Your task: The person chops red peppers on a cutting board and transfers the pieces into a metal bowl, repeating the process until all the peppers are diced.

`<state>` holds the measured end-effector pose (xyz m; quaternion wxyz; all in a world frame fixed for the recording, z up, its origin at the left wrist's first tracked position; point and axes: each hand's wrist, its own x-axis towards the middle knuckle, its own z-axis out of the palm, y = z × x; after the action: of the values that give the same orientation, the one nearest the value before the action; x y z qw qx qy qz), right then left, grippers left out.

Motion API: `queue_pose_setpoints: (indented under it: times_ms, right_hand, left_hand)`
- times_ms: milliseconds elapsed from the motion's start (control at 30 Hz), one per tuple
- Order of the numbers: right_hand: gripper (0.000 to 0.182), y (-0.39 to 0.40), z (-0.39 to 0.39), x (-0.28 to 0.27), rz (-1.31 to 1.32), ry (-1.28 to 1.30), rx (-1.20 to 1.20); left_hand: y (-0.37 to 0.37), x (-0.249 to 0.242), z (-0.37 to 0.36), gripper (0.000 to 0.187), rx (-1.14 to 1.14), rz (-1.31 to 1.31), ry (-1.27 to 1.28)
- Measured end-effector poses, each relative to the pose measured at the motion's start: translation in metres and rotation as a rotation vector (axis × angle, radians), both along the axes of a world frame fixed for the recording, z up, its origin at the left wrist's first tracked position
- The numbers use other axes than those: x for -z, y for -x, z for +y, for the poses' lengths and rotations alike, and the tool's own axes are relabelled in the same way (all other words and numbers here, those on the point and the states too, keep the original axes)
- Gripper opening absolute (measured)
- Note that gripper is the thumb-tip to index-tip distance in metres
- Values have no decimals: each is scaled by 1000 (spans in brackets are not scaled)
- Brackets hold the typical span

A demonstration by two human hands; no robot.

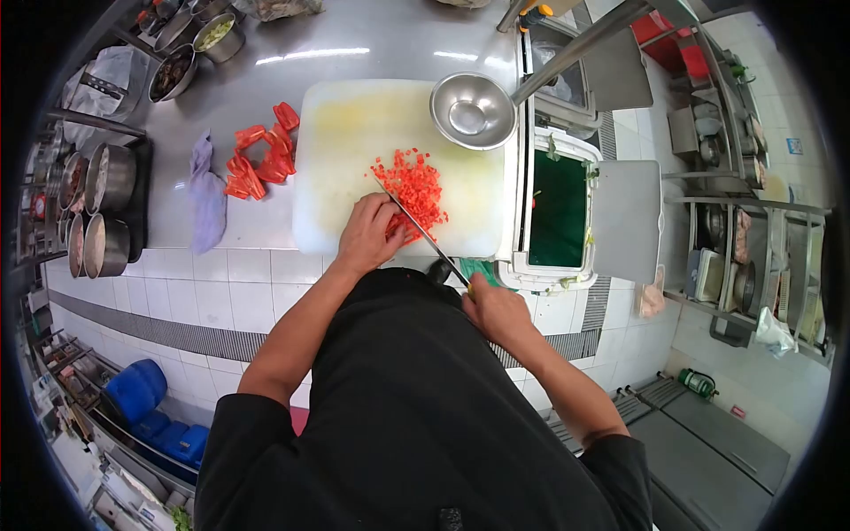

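My right hand [496, 310] is closed round the handle of a kitchen knife [425, 234], whose blade slants across the white cutting board [323, 195] toward the upper left. Close to the blade, my left hand [367, 232] rests on the board with its fingers bent. Bits of red pepper show between its thumb and fingers; the fingertips are partly hidden. Finely diced red pepper [416, 186] lies heaped along the far side of the blade. Larger red pepper pieces [266, 159] sit on the steel counter left of the board.
A steel bowl [474, 111] stands on the board's far right corner. Right of it is an open bin [560, 212] with a green inside. A purple cloth [207, 199] lies on the counter at left, near several metal pots [108, 243]. Shelving lines both sides.
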<state>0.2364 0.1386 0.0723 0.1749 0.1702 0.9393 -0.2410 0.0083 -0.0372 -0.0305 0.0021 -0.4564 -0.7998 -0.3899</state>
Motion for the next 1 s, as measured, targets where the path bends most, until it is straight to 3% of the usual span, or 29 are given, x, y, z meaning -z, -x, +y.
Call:
queue_pose_setpoints:
  times_ms: [233,433,567,667,767,900,1000]
  right_hand:
    - [26,84,-4,33,260,35,-56]
    - [27,35,5,-28,24,40,-42]
    - [28,1,2,-34,-94,42,-23]
    - [25,13,-5,21,16,-2,-14]
    - [25,61,-14,37,160,-14,-31]
    - [25,90,-11,36,316,12,-79]
    - [25,65,-2,-4,185,33,-69]
  left_hand:
    - [-1,-3,1,34,-4,-3,-32]
    - [0,-4,-4,32,-26,-2,-66]
    - [-1,0,-1,30,-33,32,-30]
    - [-1,3,-1,29,-40,9,-21]
    - [0,2,-2,30,-32,31,-24]
    - [2,-1,-7,28,-41,37,-40]
    - [-2,-10,-6,28,-63,4,-106]
